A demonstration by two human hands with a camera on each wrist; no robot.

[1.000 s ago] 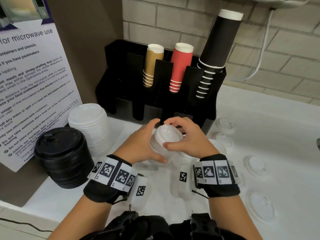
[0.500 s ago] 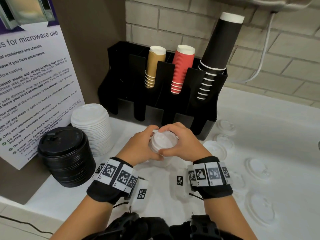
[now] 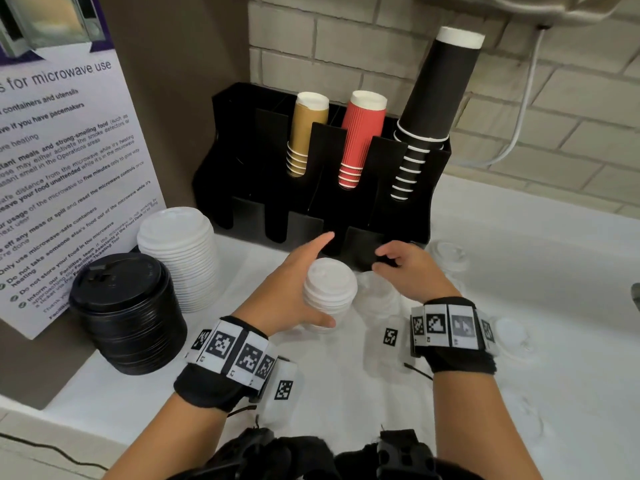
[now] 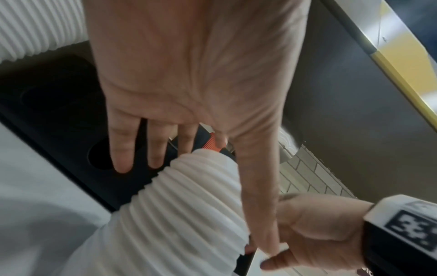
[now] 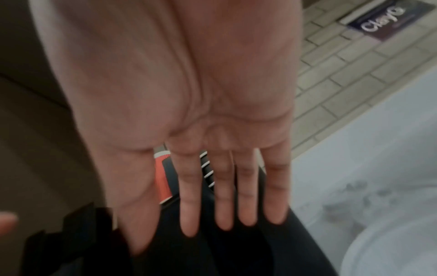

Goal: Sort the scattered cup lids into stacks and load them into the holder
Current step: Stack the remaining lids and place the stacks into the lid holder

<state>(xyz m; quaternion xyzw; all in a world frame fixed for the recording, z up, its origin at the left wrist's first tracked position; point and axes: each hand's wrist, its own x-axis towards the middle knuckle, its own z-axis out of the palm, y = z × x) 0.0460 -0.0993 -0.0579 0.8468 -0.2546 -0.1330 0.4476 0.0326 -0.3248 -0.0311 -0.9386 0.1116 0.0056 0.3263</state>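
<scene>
Head view shows the left hand (image 3: 291, 289) holding a small stack of white lids (image 3: 329, 292) just above the white counter (image 3: 554, 271), thumb curled round the near side of the stack and the fingers reaching along its far side. Left wrist view confirms this: the ribbed side of the stack (image 4: 189, 201) lies between the thumb and the straight fingers (image 4: 121, 149), which point toward the black holder (image 4: 59, 104). The right hand (image 3: 412, 271) hovers just to the right of the stack, apart from it, holding nothing; in the right wrist view its fingers (image 5: 246, 196) are straight and a little spread over the front of the holder. The black holder (image 3: 242, 161) stands against the brick wall (image 3: 346, 46) and carries tan cups (image 3: 304, 133), red cups (image 3: 360, 136) and tall black cups (image 3: 436, 95) in its back slots; the stack is in front of its low front compartments, not in any of them. To the left, a taller stack of white lids (image 3: 180, 258) and a stack of black lids (image 3: 128, 310) stand on the counter beside a microwave notice (image 3: 62, 161). Single clear lids (image 3: 450, 254) lie scattered on the counter to the right, hard to count against the white surface.
</scene>
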